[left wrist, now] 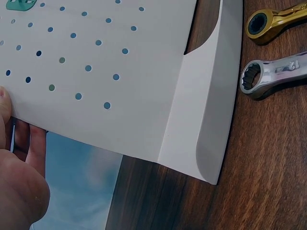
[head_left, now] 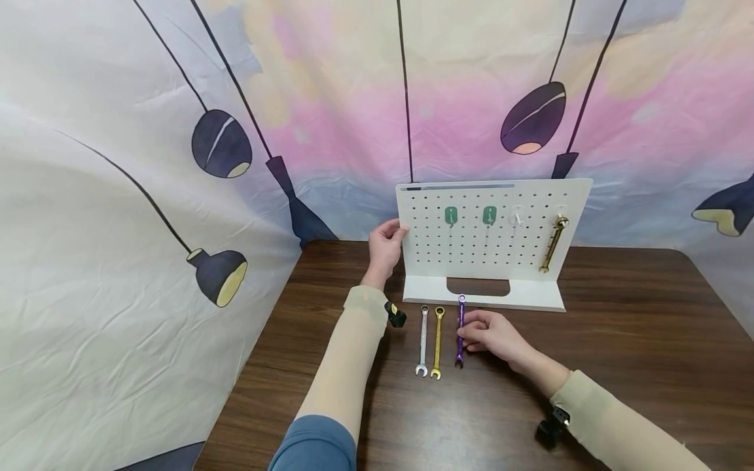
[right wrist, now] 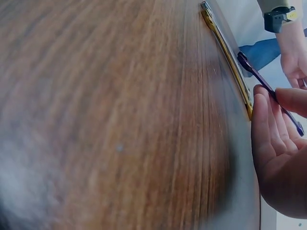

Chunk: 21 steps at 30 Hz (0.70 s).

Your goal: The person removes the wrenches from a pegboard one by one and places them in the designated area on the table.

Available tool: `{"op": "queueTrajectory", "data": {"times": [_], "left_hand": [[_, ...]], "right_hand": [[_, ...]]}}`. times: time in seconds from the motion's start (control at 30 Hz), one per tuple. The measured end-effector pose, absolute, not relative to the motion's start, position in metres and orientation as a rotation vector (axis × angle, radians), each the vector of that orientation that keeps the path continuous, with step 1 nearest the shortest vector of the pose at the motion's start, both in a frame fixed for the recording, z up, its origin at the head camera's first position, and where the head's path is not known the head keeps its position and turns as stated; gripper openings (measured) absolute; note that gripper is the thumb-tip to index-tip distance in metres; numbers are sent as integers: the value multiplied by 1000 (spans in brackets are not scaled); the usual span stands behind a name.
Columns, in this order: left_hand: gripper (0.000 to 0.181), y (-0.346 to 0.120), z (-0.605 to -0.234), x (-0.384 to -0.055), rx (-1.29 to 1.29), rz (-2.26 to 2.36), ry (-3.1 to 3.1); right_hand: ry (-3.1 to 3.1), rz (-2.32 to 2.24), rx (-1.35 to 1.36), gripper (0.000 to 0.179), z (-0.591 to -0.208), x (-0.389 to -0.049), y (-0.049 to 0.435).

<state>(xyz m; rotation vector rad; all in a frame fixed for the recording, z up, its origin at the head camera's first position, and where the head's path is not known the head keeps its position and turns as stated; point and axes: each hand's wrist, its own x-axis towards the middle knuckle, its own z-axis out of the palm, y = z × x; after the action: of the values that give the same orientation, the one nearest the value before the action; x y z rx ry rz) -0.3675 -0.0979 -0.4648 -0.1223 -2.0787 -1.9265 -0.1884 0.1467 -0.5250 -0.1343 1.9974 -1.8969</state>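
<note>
My left hand (head_left: 385, 252) grips the left edge of a white pegboard stand (head_left: 424, 268), thumb in front and fingers behind the panel, as the left wrist view shows. Between thumb and fingers, my right hand (head_left: 497, 337) pinches a purple combination wrench (head_left: 462, 314), its ring end toward the board. In the right wrist view the purple wrench (right wrist: 261, 79) slants across the fingers. Left of it lie a gold wrench (head_left: 438, 343) and a silver wrench (head_left: 423, 340), side by side on the table, open ends toward me.
Another gold wrench (head_left: 552, 245) hangs from the rightmost hook on the board. Two green hooks (head_left: 451, 215) and a clear hook (head_left: 517, 215) hold nothing. The stand sits on a dark wooden table (head_left: 636, 327), with a printed cloth (head_left: 353, 131) behind it.
</note>
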Motion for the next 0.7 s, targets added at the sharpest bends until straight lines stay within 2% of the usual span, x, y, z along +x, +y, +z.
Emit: {"op": "queueTrajectory", "data": {"times": [0.7], "left_hand": [[18,-96,-466,-367,-112,-1944,-2055]], "right_hand": [[1989,-1839,-176,38,-530,-182,142]]}}
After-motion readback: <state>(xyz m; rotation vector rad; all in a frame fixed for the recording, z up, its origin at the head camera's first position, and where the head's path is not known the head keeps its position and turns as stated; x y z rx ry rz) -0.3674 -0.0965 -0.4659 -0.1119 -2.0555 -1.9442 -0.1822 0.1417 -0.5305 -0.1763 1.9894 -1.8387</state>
